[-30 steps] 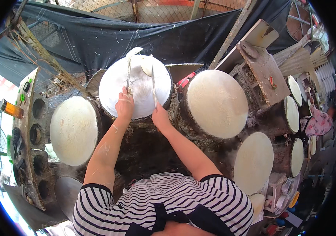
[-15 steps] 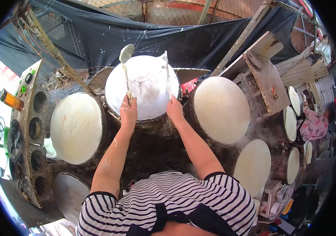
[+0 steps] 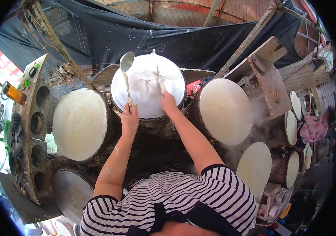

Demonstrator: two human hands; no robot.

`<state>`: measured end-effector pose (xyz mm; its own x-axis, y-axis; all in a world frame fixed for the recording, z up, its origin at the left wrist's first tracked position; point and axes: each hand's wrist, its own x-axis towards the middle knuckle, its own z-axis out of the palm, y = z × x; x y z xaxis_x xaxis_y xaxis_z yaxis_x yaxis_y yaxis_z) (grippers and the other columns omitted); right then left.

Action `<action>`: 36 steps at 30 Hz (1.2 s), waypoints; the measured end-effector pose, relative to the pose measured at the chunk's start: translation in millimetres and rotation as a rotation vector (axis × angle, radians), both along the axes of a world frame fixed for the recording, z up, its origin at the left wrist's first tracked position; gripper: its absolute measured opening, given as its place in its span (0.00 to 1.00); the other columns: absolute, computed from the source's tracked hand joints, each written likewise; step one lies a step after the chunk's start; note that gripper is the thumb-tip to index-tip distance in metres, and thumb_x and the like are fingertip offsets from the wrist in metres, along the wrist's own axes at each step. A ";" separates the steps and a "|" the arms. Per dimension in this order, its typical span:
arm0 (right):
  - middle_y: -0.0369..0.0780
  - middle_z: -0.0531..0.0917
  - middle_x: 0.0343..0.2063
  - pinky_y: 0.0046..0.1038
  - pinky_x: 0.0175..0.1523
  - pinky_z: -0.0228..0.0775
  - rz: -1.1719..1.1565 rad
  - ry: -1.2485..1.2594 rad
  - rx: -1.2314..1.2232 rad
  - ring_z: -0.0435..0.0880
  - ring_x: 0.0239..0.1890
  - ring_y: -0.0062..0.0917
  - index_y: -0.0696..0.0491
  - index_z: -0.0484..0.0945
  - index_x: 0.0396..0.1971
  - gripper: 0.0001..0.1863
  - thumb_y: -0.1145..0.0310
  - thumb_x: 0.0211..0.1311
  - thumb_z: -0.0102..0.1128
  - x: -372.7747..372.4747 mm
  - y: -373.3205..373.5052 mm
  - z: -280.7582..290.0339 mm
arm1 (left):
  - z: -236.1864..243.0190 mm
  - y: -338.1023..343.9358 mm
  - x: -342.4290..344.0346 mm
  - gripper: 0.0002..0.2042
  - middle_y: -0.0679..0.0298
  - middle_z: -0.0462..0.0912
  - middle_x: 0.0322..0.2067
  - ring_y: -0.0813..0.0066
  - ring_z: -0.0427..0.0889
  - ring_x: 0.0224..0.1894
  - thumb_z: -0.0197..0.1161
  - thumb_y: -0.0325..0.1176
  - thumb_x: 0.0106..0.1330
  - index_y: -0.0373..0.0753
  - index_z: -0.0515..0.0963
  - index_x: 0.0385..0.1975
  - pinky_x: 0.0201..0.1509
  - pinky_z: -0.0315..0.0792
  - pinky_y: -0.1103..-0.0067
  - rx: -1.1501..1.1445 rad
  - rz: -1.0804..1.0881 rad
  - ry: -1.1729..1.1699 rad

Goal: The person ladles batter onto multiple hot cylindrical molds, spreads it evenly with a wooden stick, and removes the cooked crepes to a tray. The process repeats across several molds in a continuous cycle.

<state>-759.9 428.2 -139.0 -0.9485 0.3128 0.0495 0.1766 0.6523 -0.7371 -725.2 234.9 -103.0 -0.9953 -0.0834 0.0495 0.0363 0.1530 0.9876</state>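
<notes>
In my left hand, closed round its handle, is a long ladle with batter stuck along the handle. Its bowl points away from me, over the left rim of the round griddle in front. The middle of that griddle is greyish, with a dark crack-like mark and white towards the edge. My right hand grips a thin, pale-smeared stick above the griddle. The stick's far end is blurred, so its shape cannot be made out. Splashes of batter mark my left forearm.
Griddles covered in pale batter stand left and right, another nearer at right. A bare metal griddle is at lower left. Hollow blocks hold an amber bottle at left. Steam rises at right; a person in pink is beyond.
My right hand has moved left and slightly forward with the stick, from the griddle's right rim to over its middle. The ladle stays in my left hand; the view has shifted slightly.
</notes>
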 end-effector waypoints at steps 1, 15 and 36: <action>0.56 0.78 0.31 0.43 0.43 0.67 0.032 0.006 0.001 0.75 0.38 0.51 0.57 0.73 0.41 0.16 0.71 0.54 0.41 -6.4 -8.3 4.7 | 4.9 -2.8 3.0 0.15 0.69 0.70 0.19 0.85 0.64 0.15 0.54 0.32 0.62 0.31 0.70 0.46 0.18 0.61 0.84 0.004 -0.007 -0.016; 0.55 0.78 0.31 0.43 0.41 0.69 0.133 -0.114 0.095 0.77 0.37 0.49 0.58 0.67 0.51 0.21 0.72 0.55 0.42 20.8 -42.1 22.6 | 26.5 -25.9 20.8 0.13 0.69 0.69 0.16 0.84 0.65 0.12 0.54 0.32 0.62 0.32 0.72 0.43 0.14 0.59 0.84 0.132 0.079 -0.175; 0.50 0.79 0.35 0.42 0.45 0.69 0.182 -0.061 0.231 0.77 0.40 0.45 0.52 0.72 0.45 0.17 0.68 0.56 0.42 -47.6 56.0 10.8 | 46.1 -5.3 38.9 0.07 0.71 0.65 0.16 0.84 0.63 0.10 0.52 0.32 0.64 0.36 0.71 0.36 0.09 0.56 0.84 0.200 0.247 -0.196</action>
<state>-807.5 484.3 -128.2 -0.9913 0.1248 0.0412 0.0809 0.8265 -0.5572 -686.2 229.6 -57.0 -0.9330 -0.3107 -0.1816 -0.1704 -0.0632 0.9834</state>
